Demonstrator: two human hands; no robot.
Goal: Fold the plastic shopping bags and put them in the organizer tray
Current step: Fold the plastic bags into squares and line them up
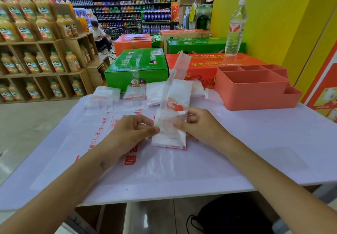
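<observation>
A white plastic shopping bag with red print (170, 131), folded into a narrow packet, is held just above the white table (255, 151). Its long handle strip (176, 77) sticks up and away from me. My left hand (131, 131) pinches the packet's left edge between thumb and fingers. My right hand (198, 124) pinches its right edge. Several folded bags (104, 95) lie in a row along the table's far edge. The coral organizer tray (255, 89) stands at the far right, its compartments showing nothing inside.
An unfolded clear bag with red print (116, 129) lies flat under my hands. Green (136, 66) and orange cartons (206, 64) sit behind the table, a water bottle (236, 27) on one. Juice shelves stand left; a yellow wall is at right. A black bag lies under the table.
</observation>
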